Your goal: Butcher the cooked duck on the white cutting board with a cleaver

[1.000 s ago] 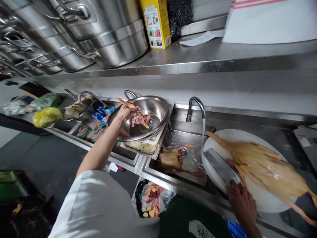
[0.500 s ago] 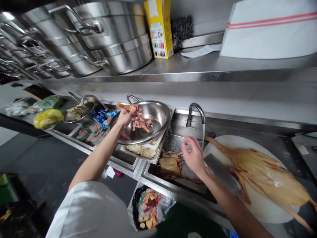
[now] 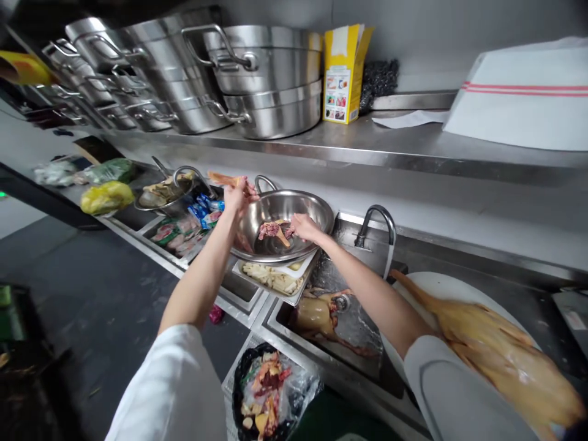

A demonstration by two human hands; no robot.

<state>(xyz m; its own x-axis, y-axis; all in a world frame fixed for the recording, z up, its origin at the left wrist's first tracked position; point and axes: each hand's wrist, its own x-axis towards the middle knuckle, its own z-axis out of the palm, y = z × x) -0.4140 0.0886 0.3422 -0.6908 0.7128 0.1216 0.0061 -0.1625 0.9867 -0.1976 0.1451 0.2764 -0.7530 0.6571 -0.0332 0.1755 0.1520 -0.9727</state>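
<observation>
Now both hands are at the steel bowl, & that's the main change. 1 s ago the R hand was down by the cleaver handle on the white board; half a sec. ago it was open above the sink; now it's reached across into the bowl's R side. Fingers are curled almost closed, tips at the reddish meat pieces lying on the bowl bottom; can't tell if it's pinching one or just touching.

L hand has shifted less: it's gone a bit further out, to the bowl's far L rim, palm part-closed w/ fingers round a pale orange bird piece, one end sticking out L, approx. level.

Cleaver can't be made out now. Whole bird is on the board, no hand on it; carcass lies in the sink, also untouched. Bowl sits partly over a tray of pale strips. For the work, this prob. means it's two-handed at the bowl, board side unattended for the moment.
</observation>
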